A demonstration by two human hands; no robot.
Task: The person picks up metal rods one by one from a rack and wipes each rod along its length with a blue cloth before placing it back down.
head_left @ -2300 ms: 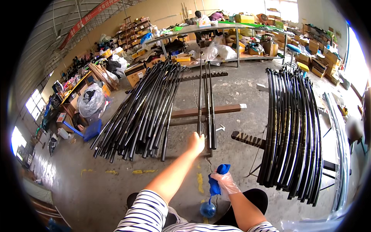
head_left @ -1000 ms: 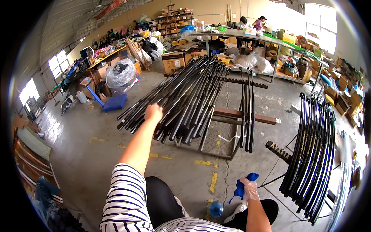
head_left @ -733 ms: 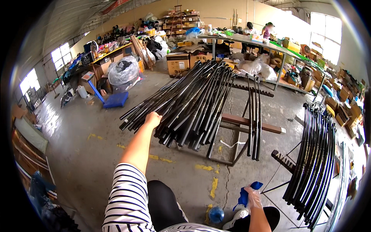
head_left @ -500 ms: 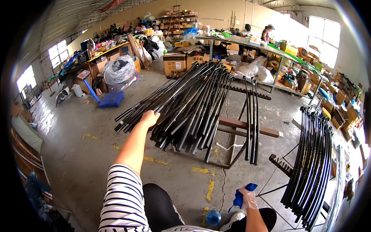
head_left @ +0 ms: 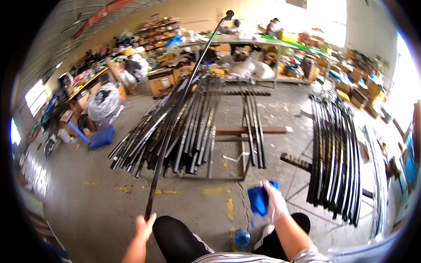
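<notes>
My left hand is closed round the lower end of a long black pole. The pole slants up and away, its dark, knobbed far end high above the workbench. Behind it, a big pile of similar black poles lies fanned out on a metal rack. My right hand, in a clear plastic glove, grips a blue cloth above the floor, apart from the pole. A few separate poles rest on the rack to the right of the pile.
Another row of black poles leans on a notched stand at right. Between my feet is a blue clear plastic bottle. A blue platform scale stands at left. Cardboard boxes and a long workbench are farther back; a person is behind it.
My left hand has drawn one pole from the pile and toward me, its far end raised. My right hand has lifted the blue cloth. The view has shifted.
</notes>
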